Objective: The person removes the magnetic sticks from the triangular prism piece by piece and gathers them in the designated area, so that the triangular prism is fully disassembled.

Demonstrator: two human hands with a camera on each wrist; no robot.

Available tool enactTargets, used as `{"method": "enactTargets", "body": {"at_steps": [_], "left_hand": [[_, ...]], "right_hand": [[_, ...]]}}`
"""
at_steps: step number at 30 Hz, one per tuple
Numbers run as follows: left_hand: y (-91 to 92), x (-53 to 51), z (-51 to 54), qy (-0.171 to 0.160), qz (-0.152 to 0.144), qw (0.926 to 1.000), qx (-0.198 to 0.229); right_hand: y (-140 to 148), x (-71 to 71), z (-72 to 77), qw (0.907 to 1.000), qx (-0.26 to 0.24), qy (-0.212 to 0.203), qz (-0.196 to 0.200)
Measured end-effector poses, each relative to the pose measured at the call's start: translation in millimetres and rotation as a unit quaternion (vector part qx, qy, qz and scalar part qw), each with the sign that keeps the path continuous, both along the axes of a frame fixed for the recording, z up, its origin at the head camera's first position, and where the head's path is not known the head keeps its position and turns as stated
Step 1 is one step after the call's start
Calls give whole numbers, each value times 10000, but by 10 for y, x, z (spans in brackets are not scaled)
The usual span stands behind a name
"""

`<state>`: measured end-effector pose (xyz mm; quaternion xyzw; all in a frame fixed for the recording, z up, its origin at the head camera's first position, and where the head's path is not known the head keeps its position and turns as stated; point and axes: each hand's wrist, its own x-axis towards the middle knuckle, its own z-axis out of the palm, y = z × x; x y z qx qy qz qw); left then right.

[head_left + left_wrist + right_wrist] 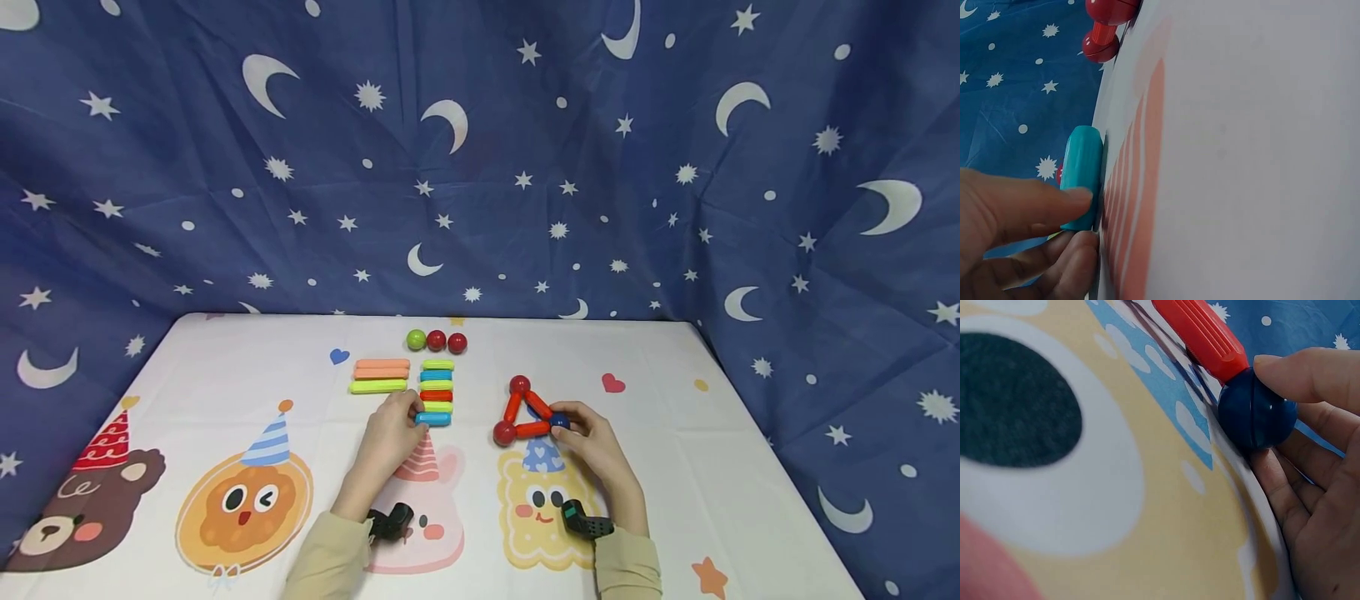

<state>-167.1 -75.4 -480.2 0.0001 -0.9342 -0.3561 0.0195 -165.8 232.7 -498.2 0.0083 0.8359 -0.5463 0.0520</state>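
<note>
My left hand (388, 435) pinches the near end of a short blue rod (435, 419), the lowest in a column of short rods. In the left wrist view the thumb lies on the blue rod's side, with the fingers just below its end. A triangle of red rods (533, 429) lies flat to the right, with red balls (504, 432) at two corners and a dark blue ball (559, 422) at the third. My right hand (597, 443) holds that blue ball between thumb and fingers; the right wrist view shows a red rod (1207, 337) meeting it.
Above the left hand, yellow, blue and red short rods (437, 386) form the column. Beside it lie longer orange and yellow-green rods (381, 375). A green ball (416, 339) and two red balls (447, 342) stand behind. The white tablecloth (720, 467) carries printed cartoons.
</note>
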Motion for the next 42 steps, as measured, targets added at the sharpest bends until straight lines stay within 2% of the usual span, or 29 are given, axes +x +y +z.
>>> {"method": "enactTargets", "body": {"at_steps": [4, 9, 14, 18, 26, 30, 37, 42], "left_hand": [[-10, -3, 0, 58, 123, 9998, 137], [-18, 9, 13, 108, 159, 9998, 57], [-1, 38, 70, 139, 231, 9996, -1], [37, 70, 123, 150, 172, 9996, 162], [196, 123, 168, 168, -286, 9971, 683], [293, 150, 163, 256, -524, 9936, 964], [548, 146, 69, 113, -906, 9835, 1564], [719, 118, -27, -30, -1025, 9776, 1839]], "right_hand": [[0, 6, 6, 10000, 2, -4, 2], [16, -11, -41, 10000, -52, -12, -46], [9, -8, -14, 9998, -156, -73, -64], [9, -10, -3, 9996, -234, -152, -60], [-1, -19, 36, 9998, -144, -33, -125], [-25, -23, 42, 9993, -241, 243, -124], [-93, -30, 131, 9961, -201, 844, -156], [-211, -3, 212, 9941, -167, 1037, 253]]}}
